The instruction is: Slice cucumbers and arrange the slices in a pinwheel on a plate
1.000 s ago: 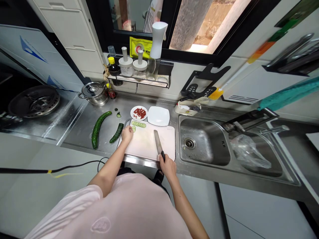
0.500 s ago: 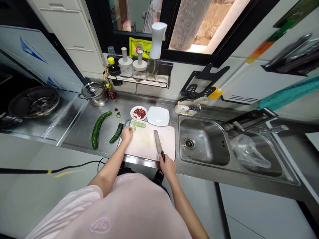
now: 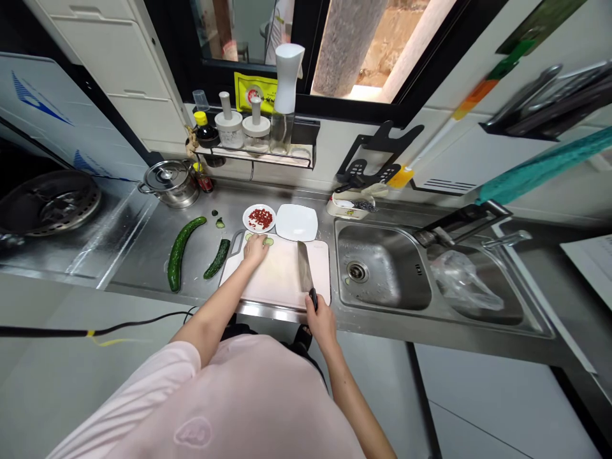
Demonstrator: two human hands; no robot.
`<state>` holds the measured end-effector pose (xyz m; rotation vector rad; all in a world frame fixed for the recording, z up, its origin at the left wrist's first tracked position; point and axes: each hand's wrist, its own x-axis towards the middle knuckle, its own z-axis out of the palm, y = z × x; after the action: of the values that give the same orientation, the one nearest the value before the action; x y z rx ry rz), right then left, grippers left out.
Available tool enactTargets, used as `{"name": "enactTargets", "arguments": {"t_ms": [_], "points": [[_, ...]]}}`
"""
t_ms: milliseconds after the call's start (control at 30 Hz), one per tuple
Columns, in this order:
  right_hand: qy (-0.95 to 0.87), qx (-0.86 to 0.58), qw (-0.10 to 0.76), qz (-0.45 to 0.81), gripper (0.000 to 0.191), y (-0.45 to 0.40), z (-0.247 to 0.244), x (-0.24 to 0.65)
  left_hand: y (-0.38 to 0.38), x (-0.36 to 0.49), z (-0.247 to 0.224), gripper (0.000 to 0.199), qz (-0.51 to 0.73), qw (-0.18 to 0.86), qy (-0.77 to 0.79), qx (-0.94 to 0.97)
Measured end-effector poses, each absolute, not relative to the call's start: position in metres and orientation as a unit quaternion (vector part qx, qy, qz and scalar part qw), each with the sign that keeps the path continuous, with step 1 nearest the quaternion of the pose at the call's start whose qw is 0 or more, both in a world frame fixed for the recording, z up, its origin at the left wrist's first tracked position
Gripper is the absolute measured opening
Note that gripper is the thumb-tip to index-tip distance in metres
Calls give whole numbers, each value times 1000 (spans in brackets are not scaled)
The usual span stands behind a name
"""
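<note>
While the right hand point(image 3: 321, 322) wraps fully closed round the black handle of a kitchen knife point(image 3: 305, 271), the wide blade points away from the body over the right part of a white cutting board point(image 3: 282, 280), apparently on its edge, though the overhead angle makes that hard to confirm. The left hand point(image 3: 255, 250) sits curled on the far part of the board, fingers partly closed; whether they have hold of a piece of cucumber beneath them cannot be told from this view. Thin cucumber slices point(image 3: 268, 241) lie just beside those fingers. To the left of the board, a cut cucumber length point(image 3: 217, 258) rests on the stainless steel counter point(image 3: 143, 261), with a longer, curved cucumber point(image 3: 176, 254) farther left. Small dark cucumber bits point(image 3: 220, 223) lie beyond them. Past the top edge of the board sit a round plate of chopped red chili point(image 3: 261, 218) and a bare white square plate point(image 3: 296, 222). A lidded steel pot point(image 3: 169, 183) stands at far left on the counter, below a wall shelf of condiment bottles point(image 3: 206, 131). To the right, a steel sink point(image 3: 377, 268) adjoins a second basin holding a clear plastic bag point(image 3: 463, 280).
</note>
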<state>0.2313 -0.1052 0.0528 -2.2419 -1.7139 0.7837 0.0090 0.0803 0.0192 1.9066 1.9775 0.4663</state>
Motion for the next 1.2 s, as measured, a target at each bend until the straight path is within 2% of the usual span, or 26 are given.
{"name": "enactTargets", "arguments": {"t_ms": [233,600,933,1200], "points": [[-579,-760,110,272,41,-112,50,234,98,11,15,34,93,170,680,708],[-578,-767,82,267,43,-110,49,236,98,18,27,22,113,163,687,699],[-593,-750,91,279,42,-105,46,233,78,11,25,15,172,288,735,590],[-595,-743,89,293,42,-101,51,230,43,13,10,13,190,327,730,569]]}}
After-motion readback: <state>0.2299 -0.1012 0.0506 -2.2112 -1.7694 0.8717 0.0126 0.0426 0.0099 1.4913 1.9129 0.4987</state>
